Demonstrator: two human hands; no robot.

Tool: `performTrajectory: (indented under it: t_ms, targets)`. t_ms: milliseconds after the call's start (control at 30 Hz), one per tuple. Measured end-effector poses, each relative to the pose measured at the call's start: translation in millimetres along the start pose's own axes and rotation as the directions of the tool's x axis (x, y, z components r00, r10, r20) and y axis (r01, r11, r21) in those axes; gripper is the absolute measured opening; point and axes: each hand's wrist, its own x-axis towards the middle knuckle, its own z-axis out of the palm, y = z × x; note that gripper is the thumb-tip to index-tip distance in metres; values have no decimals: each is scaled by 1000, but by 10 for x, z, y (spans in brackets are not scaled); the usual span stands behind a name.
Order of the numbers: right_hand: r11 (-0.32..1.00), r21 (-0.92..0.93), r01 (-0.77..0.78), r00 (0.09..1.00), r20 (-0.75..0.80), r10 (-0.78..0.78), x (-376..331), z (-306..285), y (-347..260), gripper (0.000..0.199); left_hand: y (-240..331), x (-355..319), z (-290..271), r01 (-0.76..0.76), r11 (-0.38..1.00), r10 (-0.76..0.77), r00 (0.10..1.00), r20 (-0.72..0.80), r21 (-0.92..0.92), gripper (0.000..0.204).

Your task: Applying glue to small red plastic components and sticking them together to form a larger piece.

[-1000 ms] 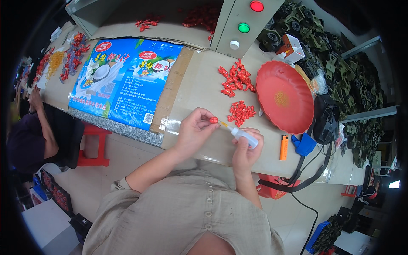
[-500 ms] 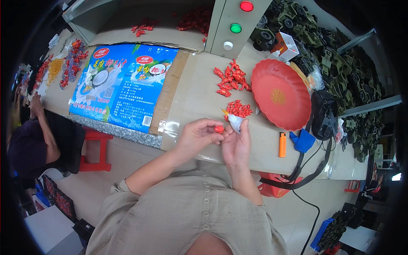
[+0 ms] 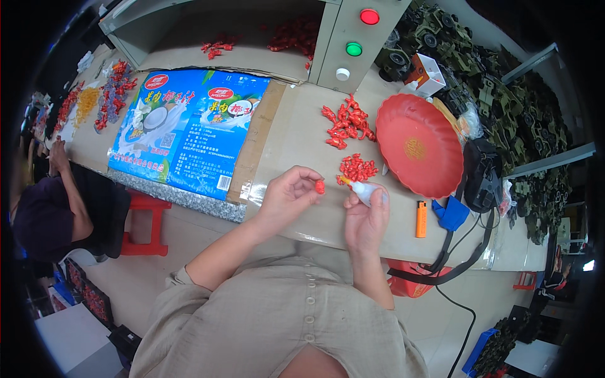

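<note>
Between the thumb and fingers of my left hand point(image 3: 291, 194) is a small red plastic piece point(image 3: 320, 187). My right hand point(image 3: 367, 220) grips a small white squeeze bottle point(image 3: 365, 193) with a yellow tip, which points up and left. Just beyond that tip lies a pile of small red parts point(image 3: 358, 167) on the table. Farther back is a looser pile of larger red figure-like pieces point(image 3: 348, 123). A red scalloped dish point(image 3: 413, 179) stands tilted to the right of both piles. My hands are apart above the table's near part.
An orange lighter point(image 3: 421, 219) lies near a blue item with a black strap point(image 3: 450, 213). Flattened blue printed cardboard point(image 3: 189, 132) covers the left. A grey box with coloured buttons point(image 3: 359, 38) stands behind. Green toy vehicles point(image 3: 498, 94) heap at right. Another person point(image 3: 53, 208) sits far left.
My right hand has moved right with the bottle, away from my left hand. The left hand still pinches the red piece and has shifted slightly. The view has moved a little.
</note>
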Motion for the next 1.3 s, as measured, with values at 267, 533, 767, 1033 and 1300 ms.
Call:
performTrajectory:
  t_ms: [267,533,767,1033,1300]
  targets:
    - [869,-409,278,960,151,-236,-80,-54,25,20,-110,64,-56,-197,961,202,979,-8,193,20]
    - [733,-546,406,912,291,-289,-85,-53,34,19,-61,58,-64,-116,983,119,993,-10,145,20]
    - [670,-608,426,904,319,-285,-120,-13,23,20,-55,56,-79,-7,996,6,1000,13,87,18]
    - [650,-624,434,900,326,-288,-124,-23,25,20,-52,49,-76,-43,993,39,999,37,108,18]
    - [646,-628,435,900,330,-286,-116,-55,36,20,-62,59,-60,-58,990,56,998,18,130,17]
